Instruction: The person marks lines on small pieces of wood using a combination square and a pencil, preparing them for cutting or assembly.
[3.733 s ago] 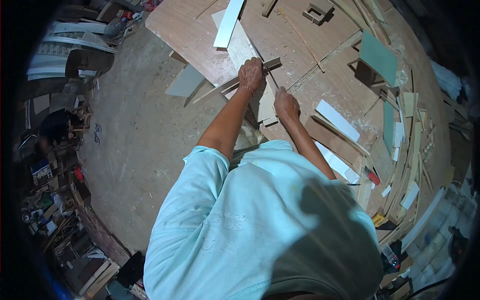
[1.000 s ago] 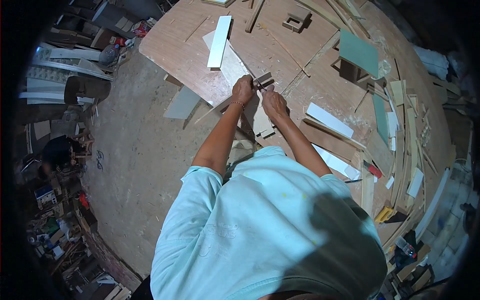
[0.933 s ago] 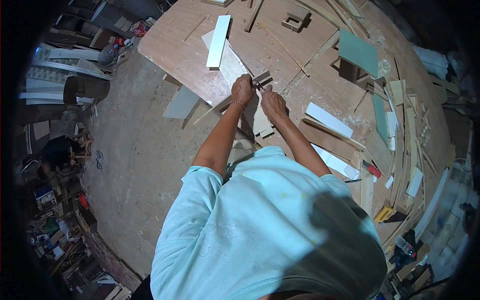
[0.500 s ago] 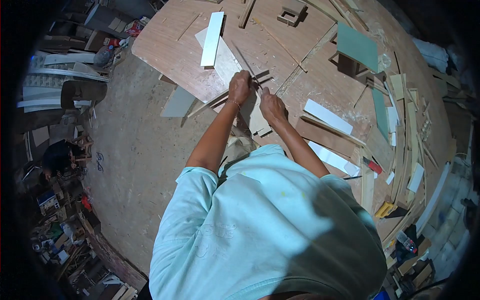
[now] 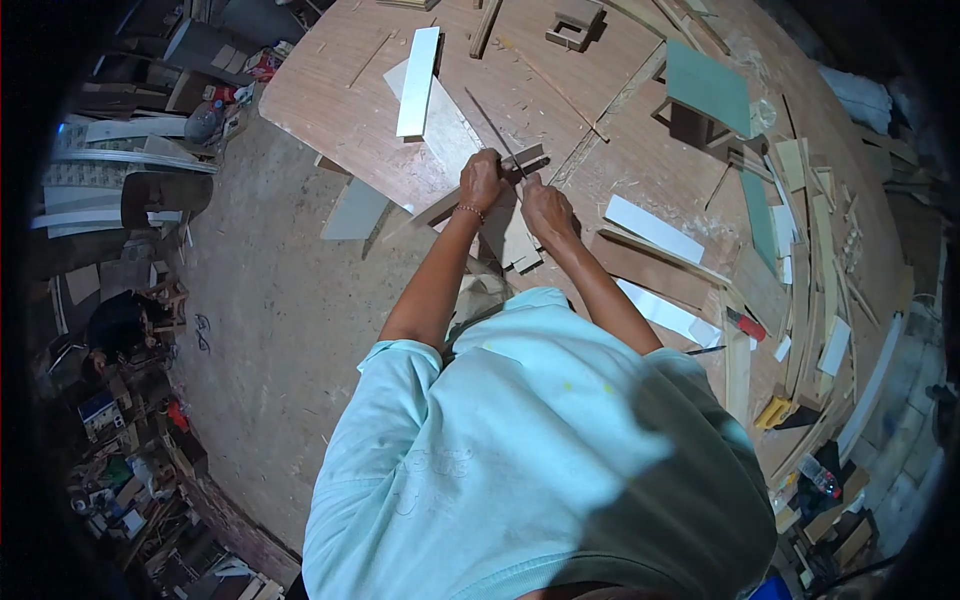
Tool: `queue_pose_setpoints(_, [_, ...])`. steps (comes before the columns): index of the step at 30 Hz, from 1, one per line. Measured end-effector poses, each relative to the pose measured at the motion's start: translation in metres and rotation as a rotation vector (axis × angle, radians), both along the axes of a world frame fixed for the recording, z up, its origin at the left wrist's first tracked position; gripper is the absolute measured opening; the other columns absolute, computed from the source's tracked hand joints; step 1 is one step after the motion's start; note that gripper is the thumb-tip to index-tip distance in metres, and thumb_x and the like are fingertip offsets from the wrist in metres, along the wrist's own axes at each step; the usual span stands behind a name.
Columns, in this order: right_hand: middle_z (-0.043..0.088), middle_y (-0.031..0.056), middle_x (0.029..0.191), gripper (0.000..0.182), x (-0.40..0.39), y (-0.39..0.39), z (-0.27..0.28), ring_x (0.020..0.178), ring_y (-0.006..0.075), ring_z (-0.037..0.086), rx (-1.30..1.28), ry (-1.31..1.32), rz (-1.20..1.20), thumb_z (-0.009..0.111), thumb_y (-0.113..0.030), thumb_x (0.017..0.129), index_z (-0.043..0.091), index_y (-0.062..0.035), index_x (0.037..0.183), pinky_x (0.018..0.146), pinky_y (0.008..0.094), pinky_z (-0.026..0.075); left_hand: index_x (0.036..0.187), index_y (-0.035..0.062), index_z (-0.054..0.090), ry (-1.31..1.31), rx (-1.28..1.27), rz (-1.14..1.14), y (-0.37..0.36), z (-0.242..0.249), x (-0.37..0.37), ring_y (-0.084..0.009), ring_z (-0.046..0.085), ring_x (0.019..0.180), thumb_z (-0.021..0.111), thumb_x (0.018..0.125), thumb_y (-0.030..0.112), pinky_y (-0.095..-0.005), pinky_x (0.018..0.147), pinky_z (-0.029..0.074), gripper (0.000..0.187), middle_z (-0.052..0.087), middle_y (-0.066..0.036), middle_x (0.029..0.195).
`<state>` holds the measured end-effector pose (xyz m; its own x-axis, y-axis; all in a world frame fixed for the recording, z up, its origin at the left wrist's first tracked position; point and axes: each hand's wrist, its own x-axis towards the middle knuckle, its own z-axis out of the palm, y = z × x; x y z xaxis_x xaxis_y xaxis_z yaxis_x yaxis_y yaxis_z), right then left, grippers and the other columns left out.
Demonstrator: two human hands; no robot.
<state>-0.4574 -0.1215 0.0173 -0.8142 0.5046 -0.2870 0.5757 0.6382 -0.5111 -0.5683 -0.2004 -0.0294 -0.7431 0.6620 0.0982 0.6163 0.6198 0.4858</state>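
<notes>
My left hand (image 5: pixel 481 181) is closed round a wooden strip (image 5: pixel 435 209) that lies slantwise over the table edge; its other end sticks out past my fingers. Just to the right, my right hand (image 5: pixel 548 211) grips the near end of a long, thin dark tool (image 5: pixel 486 118). The tool crosses the strip between my two hands and points up and left. Whether it is a file or a blade I cannot tell. Below the hands is a pale notched board (image 5: pixel 512 243); beyond them, a white strip (image 5: pixel 418 82) rests on a pale board (image 5: pixel 452 130).
The wooden table (image 5: pixel 330 75) also bears a green-topped piece (image 5: pixel 708 85), a small wooden frame (image 5: pixel 574 25), white panels (image 5: pixel 655 230), a red cutter (image 5: pixel 746 325), a yellow-handled tool (image 5: pixel 773 412) and wood strips at right. A person (image 5: pixel 120 325) is at far left.
The wooden strip under my left hand has turned, showing a broader face. The thin tool has shifted slightly down along its length, and the view has moved a little.
</notes>
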Motion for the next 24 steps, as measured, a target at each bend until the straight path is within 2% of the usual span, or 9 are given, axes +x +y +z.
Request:
queue_pose_setpoints(2, [0.056,0.0271,0.078,0.033,-0.005,0.001,-0.009,0.077,0.0404,0.055,-0.085,0.019,-0.003,0.030,-0.026,0.086,0.046,0.0022,0.090,0.067,0.0471,0.043,0.076,0.0025,0.054,-0.005,0.022,0.012,-0.003,-0.001,-0.006,-0.0317,0.055,0.073,0.061,0.066,0.015,-0.0386,0.064,0.044,0.017,0.056,-0.016,0.074])
queue_pose_setpoints(5, [0.055,0.0271,0.078,0.032,-0.011,0.002,-0.017,0.078,0.0418,0.054,-0.184,0.103,-0.059,0.031,-0.028,0.086,0.046,-0.0001,0.091,0.067,0.0484,0.041,0.075,-0.0033,0.056,-0.295,0.165,0.098,-0.007,0.010,-0.013,-0.0247,0.054,0.056,0.060,0.072,0.023,-0.0325,0.054,0.042,0.027,0.057,-0.016,0.064])
queue_pose_setpoints(9, [0.055,0.0275,0.076,0.033,-0.016,0.006,-0.019,0.079,0.0427,0.053,-0.168,0.111,-0.023,0.030,-0.030,0.086,0.046,-0.0021,0.092,0.068,0.0492,0.040,0.074,-0.0031,0.056,-0.333,0.172,0.152,-0.005,0.017,-0.016,-0.0231,0.052,0.055,0.061,0.072,0.024,-0.0320,0.054,0.041,0.028,0.056,-0.015,0.063])
queue_pose_setpoints(12, [0.055,0.0270,0.073,0.031,-0.015,0.005,-0.023,0.076,0.0428,0.053,-0.193,0.161,-0.064,0.031,-0.029,0.086,0.045,-0.0019,0.092,0.066,0.0491,0.040,0.075,-0.0028,0.055,-0.208,0.088,0.114,-0.007,0.012,-0.020,-0.0235,0.054,0.056,0.061,0.072,0.026,-0.0323,0.055,0.042,0.029,0.057,-0.015,0.065])
queue_pose_setpoints(14, [0.054,0.0258,0.066,0.031,-0.012,0.006,-0.022,0.069,0.0426,0.053,-0.138,0.219,-0.105,0.034,-0.031,0.086,0.044,-0.0018,0.091,0.059,0.0483,0.040,0.075,-0.0025,0.055,-0.204,0.129,0.125,-0.008,0.011,-0.020,-0.0239,0.055,0.058,0.061,0.072,0.027,-0.0328,0.056,0.042,0.030,0.057,-0.016,0.067])
queue_pose_setpoints(18, [0.055,0.0240,0.066,0.030,-0.010,0.013,-0.008,0.069,0.0413,0.054,-0.120,0.205,-0.191,0.040,-0.031,0.084,0.044,-0.0029,0.095,0.059,0.0473,0.041,0.077,-0.0024,0.055,-0.263,0.092,0.127,-0.010,0.019,-0.018,-0.0240,0.056,0.062,0.062,0.072,0.025,-0.0330,0.057,0.042,0.028,0.058,-0.016,0.069])
queue_pose_setpoints(21, [0.057,0.0222,0.066,0.033,-0.009,0.022,-0.007,0.067,0.0382,0.056,-0.044,0.362,-0.141,0.051,-0.025,0.076,0.044,-0.0053,0.102,0.059,0.0462,0.043,0.078,-0.0026,0.054,-0.296,0.110,0.009,-0.011,0.023,-0.017,-0.0245,0.056,0.062,0.061,0.072,0.022,-0.0326,0.058,0.042,0.026,0.058,-0.017,0.069])
queue_pose_setpoints(22, [0.057,0.0222,0.066,0.033,-0.011,0.024,-0.006,0.067,0.0382,0.056,-0.043,0.362,-0.148,0.051,-0.025,0.076,0.044,-0.0053,0.102,0.059,0.0462,0.043,0.077,-0.0030,0.054,-0.252,0.108,-0.059,-0.011,0.022,-0.018,-0.0230,0.055,0.061,0.060,0.071,0.019,-0.0321,0.057,0.042,0.024,0.057,-0.017,0.069])
queue_pose_setpoints(24, [0.057,0.0208,0.065,0.033,-0.013,0.034,-0.002,0.065,0.0368,0.057,-0.066,0.276,-0.005,0.052,-0.022,0.075,0.046,-0.0060,0.103,0.058,0.0453,0.044,0.076,-0.0032,0.054,-0.206,0.091,-0.161,-0.008,0.021,-0.021,-0.0189,0.052,0.059,0.058,0.070,0.013,-0.0310,0.056,0.041,0.018,0.056,-0.015,0.066])
